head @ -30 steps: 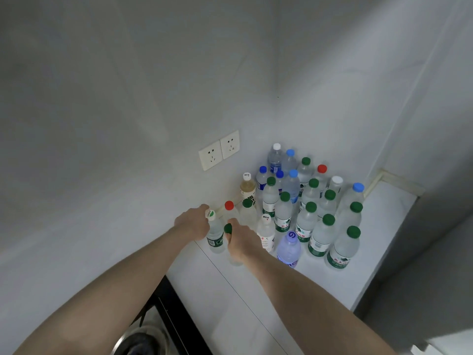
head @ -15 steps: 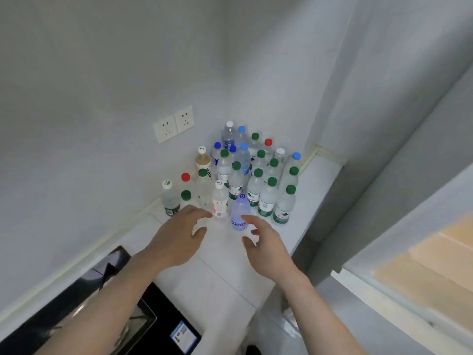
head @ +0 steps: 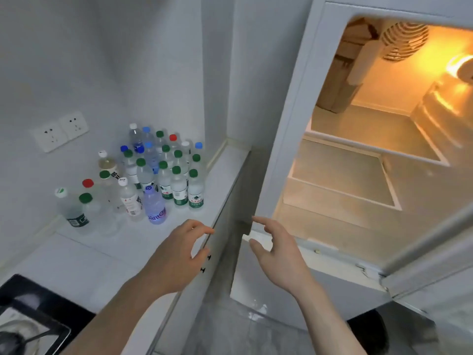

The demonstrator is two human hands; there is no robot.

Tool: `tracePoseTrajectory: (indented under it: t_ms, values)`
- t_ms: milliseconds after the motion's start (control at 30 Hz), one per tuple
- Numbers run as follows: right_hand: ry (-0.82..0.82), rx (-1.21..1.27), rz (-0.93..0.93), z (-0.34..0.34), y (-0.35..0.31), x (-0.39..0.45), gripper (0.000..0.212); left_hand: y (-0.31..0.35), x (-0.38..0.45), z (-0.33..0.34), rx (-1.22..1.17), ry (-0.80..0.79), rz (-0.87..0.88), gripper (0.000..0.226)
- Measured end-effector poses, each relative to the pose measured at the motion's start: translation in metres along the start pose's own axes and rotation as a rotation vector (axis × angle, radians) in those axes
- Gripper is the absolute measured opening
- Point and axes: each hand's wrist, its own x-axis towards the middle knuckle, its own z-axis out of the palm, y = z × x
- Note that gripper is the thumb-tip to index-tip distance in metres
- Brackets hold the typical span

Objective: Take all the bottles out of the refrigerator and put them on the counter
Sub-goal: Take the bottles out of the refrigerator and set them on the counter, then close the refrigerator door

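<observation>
The open refrigerator point(head: 371, 155) now fills the right of the frame. Both hands, left hand point(head: 179, 254) and right hand point(head: 276, 254), have left the bottles point(head: 153, 175) and are released, holding nothing.

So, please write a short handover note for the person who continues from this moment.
Left hand: open, holds nothing, above the counter edge.
Right hand: open, holds nothing, in front of the refrigerator.
Bottles: all stand upright in a cluster on the counter, in the corner by the wall sockets.
Done: visible refrigerator shelves show no bottles.
Left: check door racks and lower parts, which are out of view.
</observation>
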Motion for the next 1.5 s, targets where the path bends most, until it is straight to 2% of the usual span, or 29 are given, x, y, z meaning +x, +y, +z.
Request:
tracePoseTrajectory:
  t_ms: [300,567,733,933,1167,1500]
  values:
    - [0.079,-0.085,0.029,-0.137,0.116,-0.094,0.045,0.117,-0.011,0.102,0.029,0.041,0.109,0.04]
    - [0.154,-0.128,0.083,-0.226,0.179,-0.152,0.046,0.205,-0.001,0.137,0.098,0.028,0.171,0.041]
    - [0.236,-0.23,0.23,-0.271,0.231,-0.206,0.045,0.23,0.002,0.16,0.12,-0.024,0.199,0.04]
    - [0.258,-0.344,0.44,-0.301,0.302,-0.241,0.046,0.238,-0.005,0.198,0.137,-0.091,0.21,0.041]
    - [0.127,-0.469,0.693,-0.309,0.372,-0.271,0.056,0.248,-0.031,0.238,0.168,-0.192,0.21,0.044]
    - [0.09,-0.61,0.732,-0.301,0.378,-0.266,0.051,0.239,-0.05,0.235,0.196,-0.209,0.203,0.043]
